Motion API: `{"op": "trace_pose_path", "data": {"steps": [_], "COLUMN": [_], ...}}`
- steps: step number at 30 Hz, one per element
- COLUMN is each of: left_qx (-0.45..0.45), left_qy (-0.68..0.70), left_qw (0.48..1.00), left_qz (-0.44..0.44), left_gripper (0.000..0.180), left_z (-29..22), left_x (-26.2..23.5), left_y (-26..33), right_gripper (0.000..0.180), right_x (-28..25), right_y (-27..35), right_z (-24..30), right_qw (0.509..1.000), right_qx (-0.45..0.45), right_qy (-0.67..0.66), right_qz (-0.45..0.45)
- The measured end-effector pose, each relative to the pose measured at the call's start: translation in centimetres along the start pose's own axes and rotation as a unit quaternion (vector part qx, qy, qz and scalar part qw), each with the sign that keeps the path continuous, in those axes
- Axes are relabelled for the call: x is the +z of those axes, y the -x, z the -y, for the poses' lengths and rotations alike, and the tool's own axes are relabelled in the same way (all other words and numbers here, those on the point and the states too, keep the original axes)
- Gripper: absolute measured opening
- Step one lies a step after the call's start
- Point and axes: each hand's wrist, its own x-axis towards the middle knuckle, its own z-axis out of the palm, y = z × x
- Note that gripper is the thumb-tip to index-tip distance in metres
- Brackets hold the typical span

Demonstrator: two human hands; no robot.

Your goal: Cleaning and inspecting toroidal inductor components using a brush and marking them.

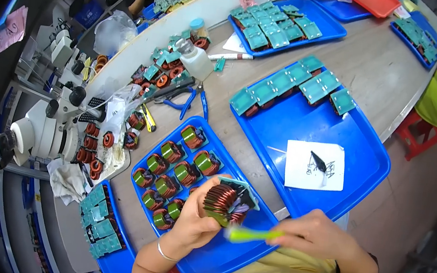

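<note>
Copper-wound coil (221, 202) held over the near part of the blue tray (221, 261). Left grip (194, 219) clamped round its side, thumb below; right grip (313, 234) closed on a lime-green brush-like tool (258, 234). Tool's tip blurred beside the coil's lower right — contact can't be told. Coil likely dense and stiff, windings perhaps slick; green board (247, 190) probably the fragile part — best held by the wound body. Board tilts along the coil's upper right; windings face lower left. Tool's long axis near level, tip pointing left.
</note>
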Motion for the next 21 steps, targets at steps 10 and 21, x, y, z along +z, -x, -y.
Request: {"op": "trace_pose_path", "data": {"steps": [10, 21], "left_qx": [-0.104, -0.080], "left_qy": [0.157, 0.041], "left_qw": [0.978, 0.992], "left_qz": [0.084, 0.087], "left_gripper": [0.068, 0.061], "left_z": [1.2, 0.2], "left_x": [-1.0, -0.7], "left_y": [-0.1, -1.4], "right_gripper": [0.065, 0.059], "right_x": [-2.0, -8.4], "right_y": [-3.7, -8.4], "right_z": [1.6, -1.7], "right_qw": [0.980, 0.963], "right_qx": [-0.027, -0.112], "right_qy": [-0.196, 0.144], "right_qz": [-0.026, -0.196]}}
